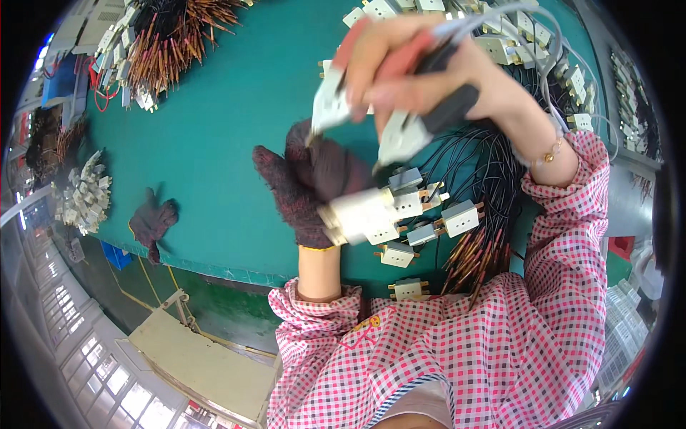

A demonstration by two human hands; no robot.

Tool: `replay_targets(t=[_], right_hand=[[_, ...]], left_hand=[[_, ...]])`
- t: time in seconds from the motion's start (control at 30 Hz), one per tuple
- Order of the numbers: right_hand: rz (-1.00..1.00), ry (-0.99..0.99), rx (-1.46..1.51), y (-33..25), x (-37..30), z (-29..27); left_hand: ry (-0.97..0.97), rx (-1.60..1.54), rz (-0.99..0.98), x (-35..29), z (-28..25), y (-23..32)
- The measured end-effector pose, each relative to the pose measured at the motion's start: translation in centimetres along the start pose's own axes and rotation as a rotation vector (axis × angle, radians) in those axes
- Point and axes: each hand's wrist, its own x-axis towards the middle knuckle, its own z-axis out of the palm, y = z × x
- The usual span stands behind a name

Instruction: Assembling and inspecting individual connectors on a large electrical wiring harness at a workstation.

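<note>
My left hand point(307, 175), in a dark knitted glove, has its thumb out and its other fingers curled. A blurred white rectangular block point(361, 214) with a shiny face lies against those fingers and seems held by them. Above it, my bare right hand point(421, 79) grips a pair of test probes, one with a red handle point(396, 61) and one with a black handle point(450, 107). Both have pale, pointed ends, and grey cables run from them. One tip is by the glove's fingers; whether it touches is blurred. Several white slotted blocks point(459, 218) with brass prongs lie close by.
Black leads point(493, 168) with copper-coloured ends point(477, 259) bunch at the right. Another brown-ended bundle point(171, 46) lies far left on the green tabletop point(207, 136). A spare dark glove point(152, 222) and a white block pile point(86, 193) sit left. A beige stool point(193, 365) stands below.
</note>
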Motion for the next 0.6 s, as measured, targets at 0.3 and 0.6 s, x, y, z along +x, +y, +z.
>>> replay_targets(t=[0.3, 0.6], right_hand=[[0.032, 0.055, -0.251, -0.6, -0.4, -3.4], [0.167, -0.072, -0.278, -0.3, -0.3, -3.6]], left_hand=[[-0.239, 2.223, 0.909, 3.6, -0.4, 0.1], [-0.341, 1.382, 0.344, 3.1, -2.1, 0.0]])
